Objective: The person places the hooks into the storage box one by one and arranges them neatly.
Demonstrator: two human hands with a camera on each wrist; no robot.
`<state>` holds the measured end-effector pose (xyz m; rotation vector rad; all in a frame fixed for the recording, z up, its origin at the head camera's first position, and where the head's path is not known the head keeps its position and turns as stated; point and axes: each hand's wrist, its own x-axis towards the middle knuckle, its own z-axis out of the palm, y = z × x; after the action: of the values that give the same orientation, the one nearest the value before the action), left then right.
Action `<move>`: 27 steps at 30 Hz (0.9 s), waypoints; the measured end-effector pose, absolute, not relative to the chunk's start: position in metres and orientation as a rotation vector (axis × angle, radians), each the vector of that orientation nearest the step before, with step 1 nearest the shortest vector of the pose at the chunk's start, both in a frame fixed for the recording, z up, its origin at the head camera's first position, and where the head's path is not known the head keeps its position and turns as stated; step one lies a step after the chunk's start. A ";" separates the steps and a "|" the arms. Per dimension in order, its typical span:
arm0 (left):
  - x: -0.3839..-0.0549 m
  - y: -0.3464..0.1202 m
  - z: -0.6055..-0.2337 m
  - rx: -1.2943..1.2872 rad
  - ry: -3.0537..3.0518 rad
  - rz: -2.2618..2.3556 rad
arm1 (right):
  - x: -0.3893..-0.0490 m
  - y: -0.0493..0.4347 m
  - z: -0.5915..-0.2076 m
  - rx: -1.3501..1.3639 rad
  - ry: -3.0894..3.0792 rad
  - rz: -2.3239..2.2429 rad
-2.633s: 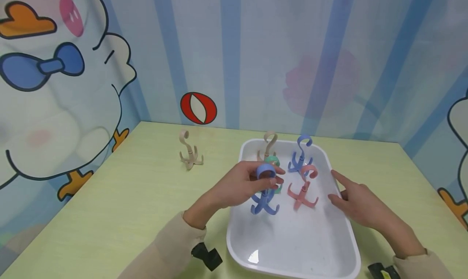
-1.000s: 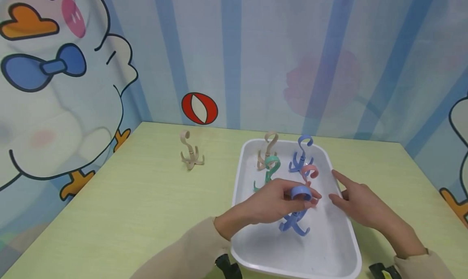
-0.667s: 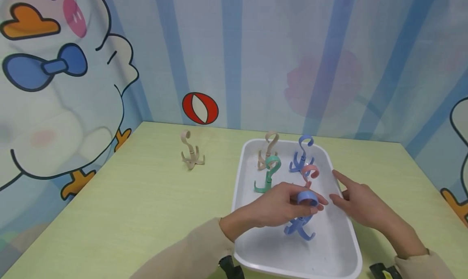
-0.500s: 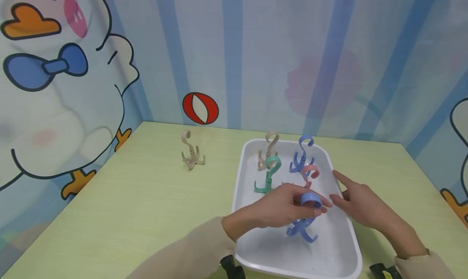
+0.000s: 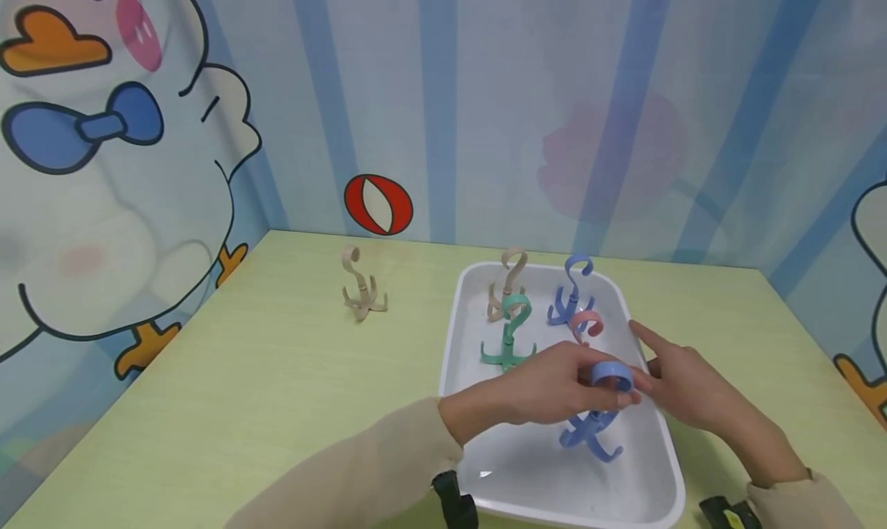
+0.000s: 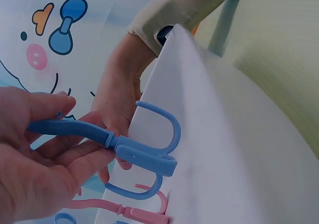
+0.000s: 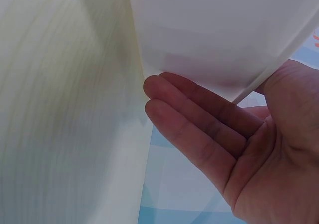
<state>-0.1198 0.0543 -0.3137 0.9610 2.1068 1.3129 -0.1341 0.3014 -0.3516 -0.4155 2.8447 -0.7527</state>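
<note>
My left hand [image 5: 547, 383] pinches the neck of a blue four-prong hanging hook [image 5: 592, 436] over the right half of a white tray [image 5: 533, 475]. In the left wrist view the hook's prongs [image 6: 144, 157] point down toward the tray floor. At the tray's right rim is my right hand [image 5: 693, 386], thumb over the edge and fingers [image 7: 184, 129] along the outer wall. Just behind the held hook stands a pink hook [image 5: 587, 323], its lower part hidden by my left hand. A green hook [image 5: 509, 344], a beige hook [image 5: 511, 282] and another blue hook [image 5: 570, 302] stand farther back inside the tray.
One more beige hook [image 5: 363, 302] stands on the pale yellow-green table [image 5: 291, 375], left of the tray. A printed fabric backdrop [image 5: 485, 113] with blue stripes and cartoon figures rises behind the table.
My left hand has carried the blue hook rightward and nearer across the tray, uncovering the green hook and covering the pink one's base. My right hand keeps its place on the rim.
</note>
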 end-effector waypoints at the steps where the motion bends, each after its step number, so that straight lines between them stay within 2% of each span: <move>1: -0.120 0.055 -0.314 0.951 2.101 1.316 | -0.134 0.301 -0.352 -0.412 2.848 -0.747; 16: -0.124 0.062 -0.323 0.901 1.963 1.339 | -0.135 0.299 -0.350 -0.353 2.814 -0.758; 27: -0.122 0.064 -0.326 0.990 2.078 1.248 | -0.136 0.298 -0.348 -0.326 2.821 -0.731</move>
<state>-0.1217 0.0641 -0.3256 0.9898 2.0781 1.2481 -0.1360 0.2977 -0.3485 -0.3255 2.8206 -0.7313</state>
